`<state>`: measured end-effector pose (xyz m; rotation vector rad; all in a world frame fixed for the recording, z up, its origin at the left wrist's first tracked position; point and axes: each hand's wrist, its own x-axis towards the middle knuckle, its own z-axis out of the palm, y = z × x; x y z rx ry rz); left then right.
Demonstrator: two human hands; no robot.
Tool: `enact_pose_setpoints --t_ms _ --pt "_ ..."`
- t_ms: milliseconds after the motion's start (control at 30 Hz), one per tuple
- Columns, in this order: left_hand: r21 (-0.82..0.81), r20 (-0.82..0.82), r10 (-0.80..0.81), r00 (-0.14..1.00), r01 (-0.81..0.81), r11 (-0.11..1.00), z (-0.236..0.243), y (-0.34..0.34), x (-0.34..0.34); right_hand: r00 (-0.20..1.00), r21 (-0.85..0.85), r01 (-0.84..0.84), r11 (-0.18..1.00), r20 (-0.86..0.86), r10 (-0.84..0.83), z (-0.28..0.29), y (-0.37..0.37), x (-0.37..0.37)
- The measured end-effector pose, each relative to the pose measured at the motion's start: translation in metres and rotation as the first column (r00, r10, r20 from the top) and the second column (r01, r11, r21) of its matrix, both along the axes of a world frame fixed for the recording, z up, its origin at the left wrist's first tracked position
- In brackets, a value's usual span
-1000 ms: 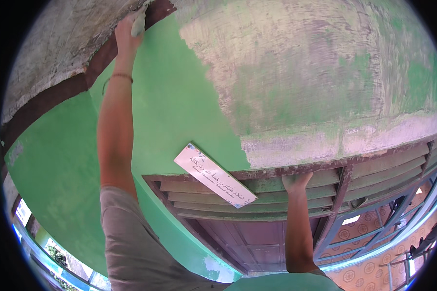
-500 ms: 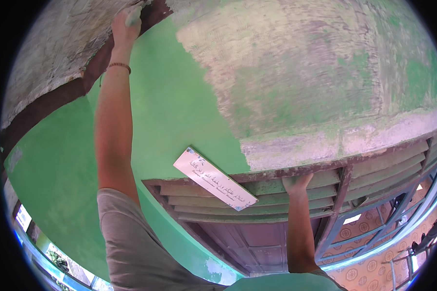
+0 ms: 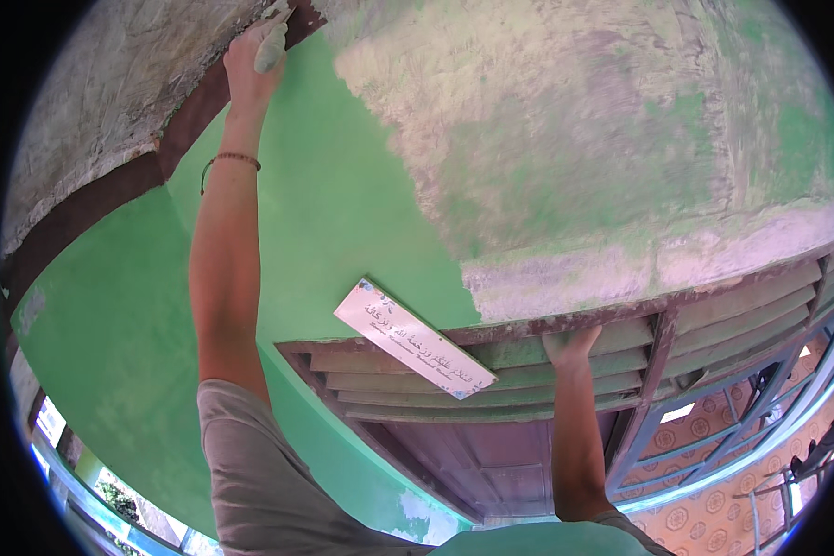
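Note:
My left hand (image 3: 253, 67), with a braided cord bracelet at the wrist, reaches to the top of the wall. It is closed round the pale, rounded handle of a scraper (image 3: 271, 48), whose thin blade points up at the dark brown trim (image 3: 308, 20) under the ceiling. Lower down on the right, my right hand (image 3: 571, 345) holds on to a wooden louvre slat (image 3: 510, 355) of the vent, just under its top frame; some of its fingertips are hidden there. Between my arms, a white sign (image 3: 415, 338) with dark lettering hangs aslant, partly over the louvres.
Smooth green paint (image 3: 343, 204) covers the left wall; the right part is rough bare plaster (image 3: 565, 111) with green patches. A rough grey ceiling (image 3: 102, 93) meets the trim. Beneath the vent is a brown door (image 3: 473, 463), with a blue-framed window (image 3: 695, 435) beside it.
My left hand and the scraper have shifted slightly right and down along the trim, bringing more of the blade into sight. My right hand stays at the louvre.

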<state>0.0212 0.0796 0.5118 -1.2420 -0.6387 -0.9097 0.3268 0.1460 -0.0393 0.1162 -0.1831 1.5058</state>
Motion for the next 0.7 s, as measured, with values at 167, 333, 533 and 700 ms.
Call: enact_pose_setpoints --t_ms 167,333,533,700 --pt "0.008 0.147 0.014 0.989 -0.016 1.000 0.023 -0.001 -0.011 0.999 -0.044 -0.040 0.998 0.017 0.041 0.002 -0.011 -0.003" --pt "-0.048 0.038 0.010 0.999 -0.008 0.999 0.008 -0.006 -0.007 1.000 0.009 -0.015 1.000 -0.002 0.015 0.002 -0.004 -0.003" --pt "0.026 0.026 -0.050 0.998 0.049 0.998 0.000 -0.001 0.000 1.000 -0.050 -0.019 0.999 -0.016 0.019 -0.007 0.000 -0.004" --pt "-0.006 0.045 0.020 0.999 -0.020 1.000 0.007 -0.006 -0.008 0.999 -0.001 -0.023 1.000 -0.023 0.023 0.000 -0.005 -0.005"
